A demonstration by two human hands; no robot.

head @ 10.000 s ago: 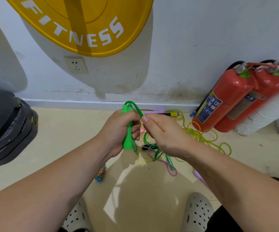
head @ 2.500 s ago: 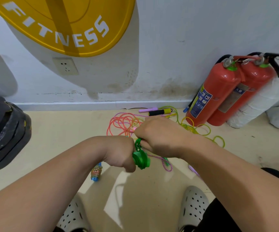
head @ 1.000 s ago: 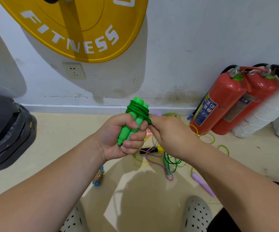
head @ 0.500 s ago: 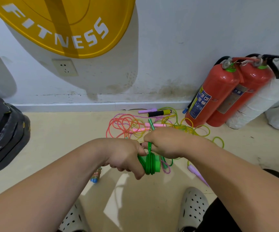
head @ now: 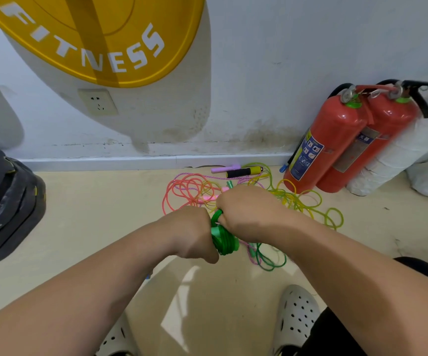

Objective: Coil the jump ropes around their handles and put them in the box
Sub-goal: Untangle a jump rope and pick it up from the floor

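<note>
Your left hand (head: 191, 233) has a closed grip on the green handles (head: 218, 231), which poke out of your fist toward the right with the green rope (head: 224, 240) wound around them in a thick bundle. Your right hand (head: 246, 214) sits just beside it, touching the bundle, its grip narrow and pinched on a strand of that rope at the top of the coil. A loose tail of green rope trails down to the floor (head: 92, 214) below your right wrist. Behind your hands, the pink rope (head: 187, 191) and the yellow-green rope (head: 310, 204) lie tangled on the floor, near a purple handle (head: 225, 168) and a black-and-yellow handle (head: 245, 172) by the wall. Two red fire extinguishers (head: 336, 140) lean at right.
</note>
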